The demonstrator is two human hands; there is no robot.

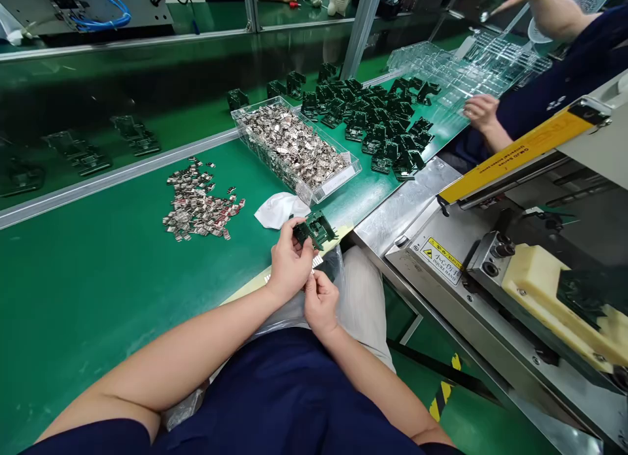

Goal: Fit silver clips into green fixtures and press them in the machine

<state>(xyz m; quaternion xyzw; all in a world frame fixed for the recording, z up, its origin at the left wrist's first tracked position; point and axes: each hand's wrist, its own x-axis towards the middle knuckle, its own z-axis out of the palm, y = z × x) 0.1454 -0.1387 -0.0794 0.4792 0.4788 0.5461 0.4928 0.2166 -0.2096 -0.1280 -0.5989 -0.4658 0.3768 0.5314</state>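
My left hand [288, 262] grips a green circuit board [316, 229] between thumb and fingers, above the table's front edge. Just below it, my right hand [321, 303] is closed in a pinch, its fingertips close to the left thumb. What the right fingers hold, if anything, is too small to make out. A white strip with segments [316, 261] shows between the hands. Beyond the board lies a white cloth-like cup [280, 210]. Left of that, a loose pile of small silvery metal pieces [199, 210] is spread on the green table [122, 278].
A clear plastic box [338, 185] full of similar metal pieces stands ahead. Many circuit boards [375, 125] are heaped behind it. At right is a machine with a yellow bar [520, 151]. A co-worker's hand [483, 110] is near clear plastic trays [456, 69].
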